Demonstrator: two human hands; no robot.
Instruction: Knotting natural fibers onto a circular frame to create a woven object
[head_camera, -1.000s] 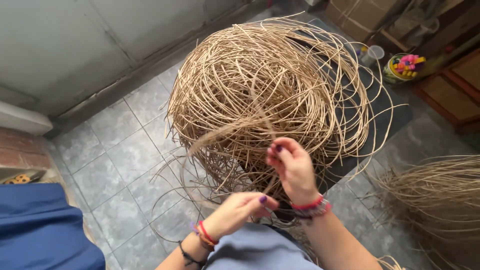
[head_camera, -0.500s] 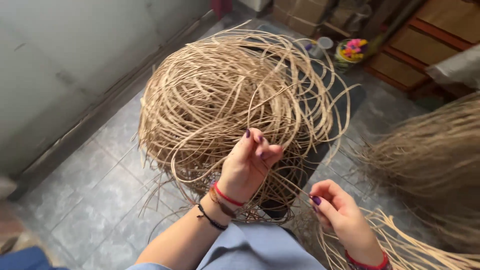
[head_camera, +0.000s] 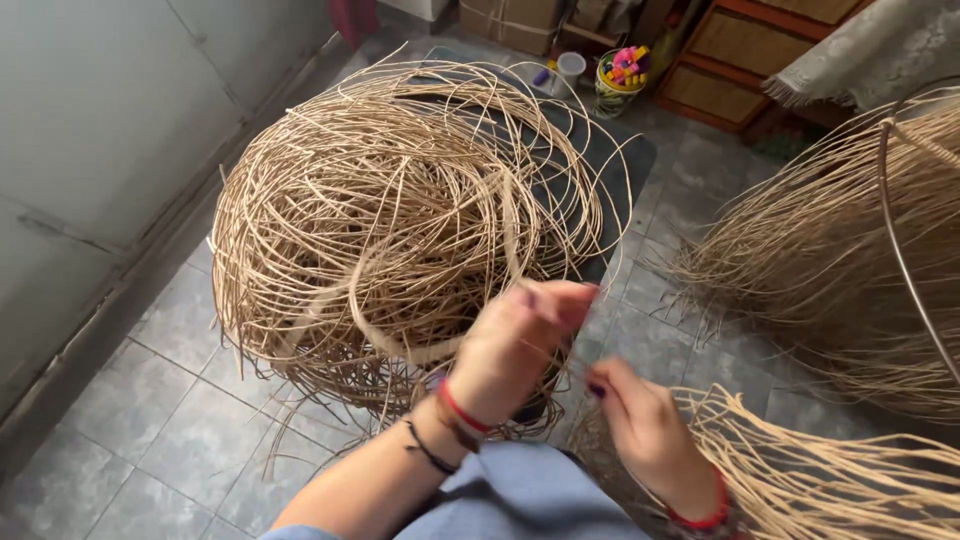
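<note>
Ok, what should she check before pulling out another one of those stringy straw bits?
1. Left hand pinching a strand: cannot tell, the hand is blurred.
2. Right hand near the same strand: ok, it sits close beside the left hand.
3. Big tangled coil of cane resting steady on the dark mat: ok.
4. Loose strands by the right hand kept apart from the coil: ok.
5. Cup of coloured bits away from the strands: ok, it stands behind the mat.
</note>
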